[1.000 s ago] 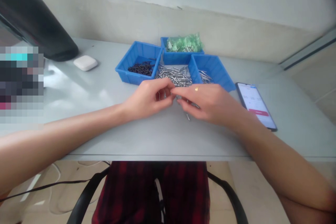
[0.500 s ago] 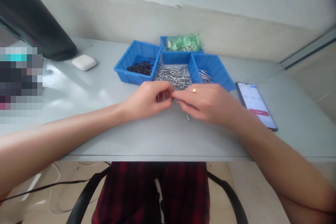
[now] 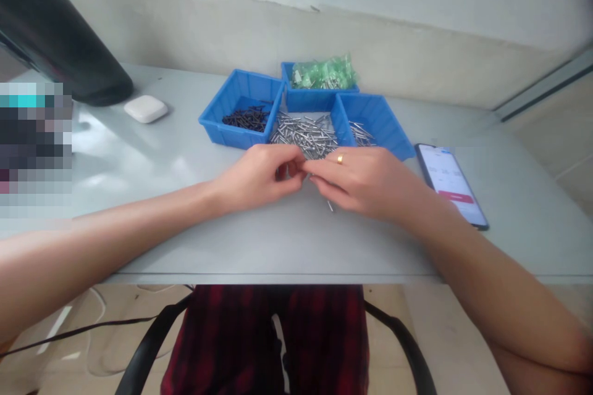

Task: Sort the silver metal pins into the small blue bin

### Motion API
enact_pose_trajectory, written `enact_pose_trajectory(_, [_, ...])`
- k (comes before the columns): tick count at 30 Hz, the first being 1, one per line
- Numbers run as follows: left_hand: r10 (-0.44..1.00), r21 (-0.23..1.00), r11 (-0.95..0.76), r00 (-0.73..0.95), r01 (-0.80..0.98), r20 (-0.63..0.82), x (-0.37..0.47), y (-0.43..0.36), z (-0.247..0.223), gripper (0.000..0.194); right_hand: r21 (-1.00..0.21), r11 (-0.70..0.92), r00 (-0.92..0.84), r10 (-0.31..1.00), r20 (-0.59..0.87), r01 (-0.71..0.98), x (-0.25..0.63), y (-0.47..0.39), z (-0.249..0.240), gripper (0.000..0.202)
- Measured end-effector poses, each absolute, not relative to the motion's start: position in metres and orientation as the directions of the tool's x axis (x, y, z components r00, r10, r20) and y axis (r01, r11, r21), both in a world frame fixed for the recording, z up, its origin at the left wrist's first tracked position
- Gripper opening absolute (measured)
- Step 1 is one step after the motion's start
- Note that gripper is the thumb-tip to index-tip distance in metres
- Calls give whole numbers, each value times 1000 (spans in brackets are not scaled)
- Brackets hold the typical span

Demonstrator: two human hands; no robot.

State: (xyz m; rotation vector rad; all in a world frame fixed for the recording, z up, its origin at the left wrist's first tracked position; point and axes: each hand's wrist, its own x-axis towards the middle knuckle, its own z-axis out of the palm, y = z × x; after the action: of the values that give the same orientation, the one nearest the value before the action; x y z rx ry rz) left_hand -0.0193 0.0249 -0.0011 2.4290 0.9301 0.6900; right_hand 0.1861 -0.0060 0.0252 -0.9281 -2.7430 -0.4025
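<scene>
My left hand (image 3: pixel 262 176) is closed, thumb and fingers pinched together just in front of a pile of thin silver metal pins (image 3: pixel 306 133). The fingertips of my right hand (image 3: pixel 361 179), also closed, meet those of the left. Whatever they pinch is too small and too covered to make out. Below the right fingers, one silver pin (image 3: pixel 330 205) pokes out; I cannot tell whether it is held or lies on the table. Dark screws (image 3: pixel 248 118) fill part of the left blue bin (image 3: pixel 215 126), and more silver pins (image 3: pixel 362 134) lie in the right blue bin (image 3: pixel 389 129).
Behind the pile, a third blue bin (image 3: pixel 319 99) holds green plastic bags (image 3: pixel 327 74) of small metal parts. A phone (image 3: pixel 454 188) lies right of my right forearm. A white case (image 3: pixel 146 109) and a dark cylinder (image 3: pixel 69 31) are at the left. The wall closes off the back.
My hands keep almost the same pinched pose, with only slight finger movement. The whole view has shifted a little.
</scene>
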Motion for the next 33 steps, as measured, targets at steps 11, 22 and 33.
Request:
enact_pose_trajectory(11, [709, 540, -678, 636, 499, 303, -19, 25, -2, 6, 166, 739, -747, 594, 298, 653, 187, -6, 25, 25])
enact_pose_trajectory(22, [662, 445, -734, 687, 513, 299, -21, 25, -4, 10, 135, 718, -725, 643, 246, 683, 186, -8, 26, 22])
enact_pose_trajectory(33, [547, 326, -828, 786, 457, 288, -23, 27, -5, 11, 121, 745, -750, 626, 211, 656, 185, -9, 27, 22])
